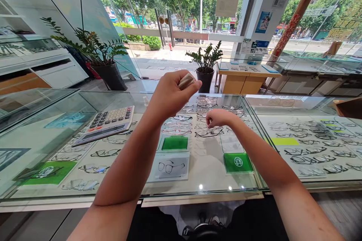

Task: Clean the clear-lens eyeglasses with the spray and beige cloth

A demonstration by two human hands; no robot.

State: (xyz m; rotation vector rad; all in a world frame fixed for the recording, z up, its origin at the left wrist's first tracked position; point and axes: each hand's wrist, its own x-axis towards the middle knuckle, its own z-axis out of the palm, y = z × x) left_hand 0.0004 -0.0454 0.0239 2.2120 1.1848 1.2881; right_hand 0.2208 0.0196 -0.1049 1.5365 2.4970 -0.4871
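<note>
My left hand (177, 92) is raised above the glass display case (203, 180), its fingers wrapped round a folded beige cloth (186, 81) with the thumb along its side. Lower and to the right, my right hand (220, 118) hangs from a bent wrist over the glass with its fingers curled closed. Whatever those fingers hold, if anything, is hidden. Beneath both hands, rows of eyeglasses (209, 132) lie inside the case. Whether the right hand touches the glass, I cannot tell.
A large calculator (107, 124) rests on the glass at left. Green cards (239, 162) and a glasses picture card (171, 167) lie in the case. More eyeglasses (308, 158) fill the right case. Potted plants (205, 69) and a wooden display table (244, 81) stand beyond, before the window.
</note>
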